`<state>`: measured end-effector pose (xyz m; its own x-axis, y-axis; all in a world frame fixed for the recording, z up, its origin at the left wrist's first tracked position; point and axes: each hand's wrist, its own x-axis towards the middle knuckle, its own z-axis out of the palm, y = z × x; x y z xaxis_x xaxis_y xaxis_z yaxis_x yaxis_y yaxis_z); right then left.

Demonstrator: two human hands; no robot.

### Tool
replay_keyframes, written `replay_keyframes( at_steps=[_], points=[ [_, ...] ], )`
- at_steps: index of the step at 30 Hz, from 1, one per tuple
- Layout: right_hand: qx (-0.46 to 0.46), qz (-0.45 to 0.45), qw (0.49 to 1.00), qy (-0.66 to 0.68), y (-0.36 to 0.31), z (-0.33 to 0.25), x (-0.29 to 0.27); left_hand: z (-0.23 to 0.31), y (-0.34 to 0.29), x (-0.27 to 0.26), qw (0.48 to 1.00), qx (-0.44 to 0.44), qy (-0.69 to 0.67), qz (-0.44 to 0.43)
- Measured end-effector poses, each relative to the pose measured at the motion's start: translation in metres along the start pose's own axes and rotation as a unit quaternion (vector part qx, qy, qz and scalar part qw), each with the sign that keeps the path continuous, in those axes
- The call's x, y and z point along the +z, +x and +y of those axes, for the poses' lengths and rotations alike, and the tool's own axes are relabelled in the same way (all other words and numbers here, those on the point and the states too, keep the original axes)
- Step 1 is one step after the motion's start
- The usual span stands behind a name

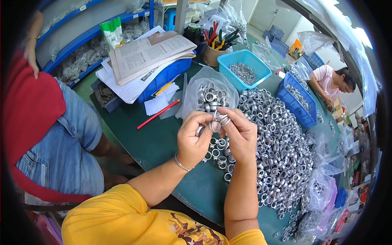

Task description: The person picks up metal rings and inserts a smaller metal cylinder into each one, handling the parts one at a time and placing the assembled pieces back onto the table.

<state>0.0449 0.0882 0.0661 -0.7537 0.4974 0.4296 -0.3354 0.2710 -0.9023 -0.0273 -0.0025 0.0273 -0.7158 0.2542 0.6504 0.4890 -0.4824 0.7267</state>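
Note:
Both my hands meet over the green table, fingers pinched around silvery metal ring clamps. My left hand grips a ring clamp at its fingertips, and another ring sits lower between its fingers. In my right hand are a few more ring clamps, held between thumb and fingers. Just beyond, a clear plastic bag stands with its mouth spread, holding many of the same rings. A large heap of ring clamps spreads to the right of my right hand, with loose ones under my wrists.
A turquoise basin of small metal parts and a blue crate stand farther back. Newspapers lie on a blue bin at left, near a red pencil. A pot of pliers stands behind. One person stands left; another works far right.

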Motion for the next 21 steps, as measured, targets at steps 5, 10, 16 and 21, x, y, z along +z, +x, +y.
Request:
replay_keyframes(
  at_steps=[5,10,16,21],
  points=[
    [-0.035,-0.011,0.998,-0.050,0.000,0.002,-0.002,-0.002,0.000,-0.001,1.000,-0.002,-0.003,-0.001],
    [-0.031,-0.015,0.999,-0.041,-0.001,0.002,-0.004,0.002,-0.001,0.000,1.000,0.003,0.011,-0.004],
    [-0.007,-0.025,0.998,-0.052,0.000,0.000,-0.009,0.002,0.000,0.002,1.000,-0.007,0.016,-0.025],
    [0.009,-0.033,0.994,-0.099,0.003,0.001,-0.008,-0.008,-0.002,-0.007,0.997,-0.035,0.029,-0.056]
  ],
)
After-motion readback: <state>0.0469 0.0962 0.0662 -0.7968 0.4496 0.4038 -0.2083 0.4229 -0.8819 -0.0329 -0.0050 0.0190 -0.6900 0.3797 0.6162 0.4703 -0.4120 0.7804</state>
